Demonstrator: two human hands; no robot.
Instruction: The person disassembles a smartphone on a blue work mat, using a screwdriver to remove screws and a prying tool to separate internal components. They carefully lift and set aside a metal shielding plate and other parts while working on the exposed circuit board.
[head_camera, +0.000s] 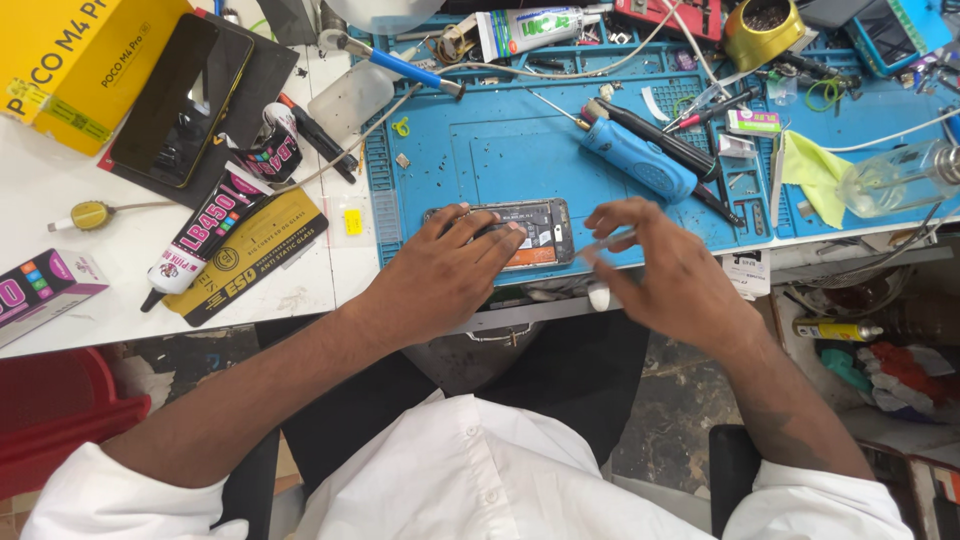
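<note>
Cluttered with tools, the blue repair mat (500, 160) is covering the far half of a white workbench (60, 190), and near its front edge an opened phone (520, 232) is lying flat with its back cover off, the dark innards and an orange-red strip showing. Its long axis is running left to right across the view, parallel to the mat's front edge; which end is the top I cannot tell. The left hand (440, 275) is pressing down on the phone's left part, fingers spread over it and pinning it rather than gripping it. The right hand (665, 270) is hovering at the phone's right end with fingers loosely curled around a slim, pale tool (600, 262), blurred, so its kind is unclear. I judge the step in hand to be work on the exposed interior at that right end, probably prying or picking at a part; the next move seems to call for a steady, shallow touch of the tool tip while the other hand is keeping the body from sliding. Just beyond the phone a blue-handled screwdriver (635, 160) is lying aslant, with a yellow cloth (815, 175) and a clear glass bottle (895, 178) farther right. Off to the left, a glue tube (205, 235) is resting on a yellow-and-black packet (255, 250), near a dark phone screen (180, 100) and a yellow box (70, 60).
</note>
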